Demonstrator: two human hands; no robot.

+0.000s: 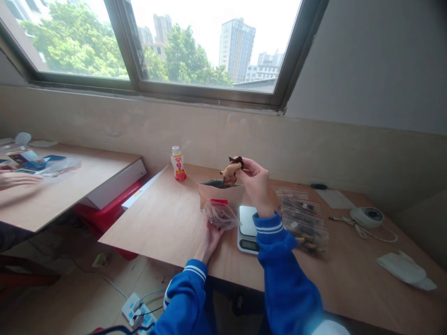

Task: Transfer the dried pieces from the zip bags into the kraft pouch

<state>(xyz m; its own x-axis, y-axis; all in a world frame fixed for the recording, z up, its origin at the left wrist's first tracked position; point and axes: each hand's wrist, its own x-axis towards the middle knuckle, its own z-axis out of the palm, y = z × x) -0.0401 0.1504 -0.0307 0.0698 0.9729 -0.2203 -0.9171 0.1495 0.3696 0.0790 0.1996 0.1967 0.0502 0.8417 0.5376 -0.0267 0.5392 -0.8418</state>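
Looking out through a wide window onto green trees and tower blocks, then dropping down a beige wall to a plywood desk stretching along beneath it. Catching, off to the left, a second desk standing at an angle, a co-worker's hand resting on it among plastic bags, a red stool tucked underneath (or possibly a crate, hard to say), and a tiled floor running below, a power strip lying there with cables trailing. Spreading across the main desk's right side: a white cloth, a round white gadget trailing its cord, a paper sheet and a dark pen. Piling up nearer the middle, a stack of zip bags filled with brown pieces, right beside a kitchen scale. Standing well back by the wall, a white bottle with a red cap. Reaching in from blue sleeves, a left hand curling its fingers under a small zip bag, and a right hand pinching a dark dried piece between thumb and fingertips, holding it just above the open mouth of a brown paper pouch standing beside the scale.
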